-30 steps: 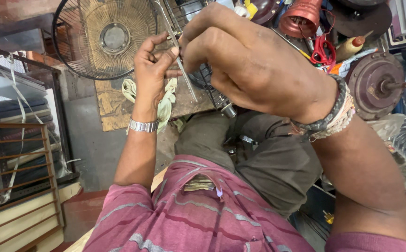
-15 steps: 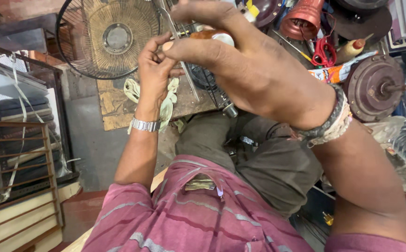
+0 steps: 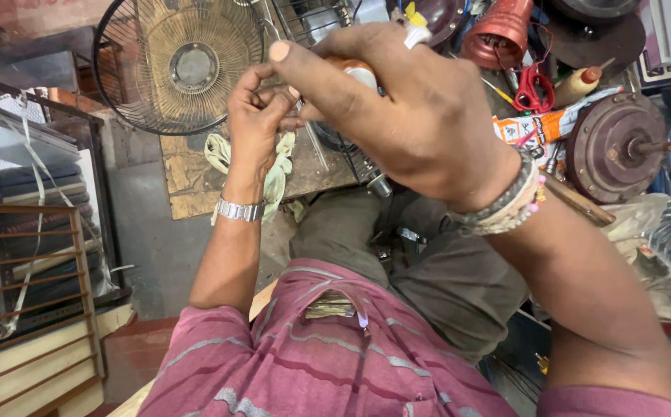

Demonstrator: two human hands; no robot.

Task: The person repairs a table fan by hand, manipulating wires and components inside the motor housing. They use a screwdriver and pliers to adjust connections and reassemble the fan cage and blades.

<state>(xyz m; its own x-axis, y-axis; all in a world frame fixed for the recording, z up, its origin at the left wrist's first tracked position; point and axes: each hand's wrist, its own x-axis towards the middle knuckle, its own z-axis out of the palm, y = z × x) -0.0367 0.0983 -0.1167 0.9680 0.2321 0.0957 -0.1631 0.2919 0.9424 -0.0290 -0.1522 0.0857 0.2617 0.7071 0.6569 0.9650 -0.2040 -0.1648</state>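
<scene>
Right hand (image 3: 420,116) is wrapped around a small tool with an orange-and-white handle (image 3: 351,71); only the handle's top shows past the knuckles, so the tip and what it bears on are hidden. It looks like a light, rigid plastic handle, probably smooth, so a full-palm grip near its fat end is the sensible hold, and that is how it sits now. Index finger is stretched out over the top, toward the left hand.

Left hand (image 3: 254,123) is just beside it, fingertips pinched narrow on something thin. Too small to tell, maybe a wire or a small part. Whatever it is, I judge it light and easily bent or dropped; a fingertip pinch suits it.

Both hands are raised in front of the chest, above the lap, touching or nearly so at the fingertips.

Beyond the grip: a fan guard (image 3: 177,66) behind the left hand, a pale green rag (image 3: 274,174) below it on the bench (image 3: 189,174). To the right of the grip, a round motor (image 3: 613,147) with shaft, a red cone (image 3: 501,31), red-handled snips (image 3: 532,85).
</scene>
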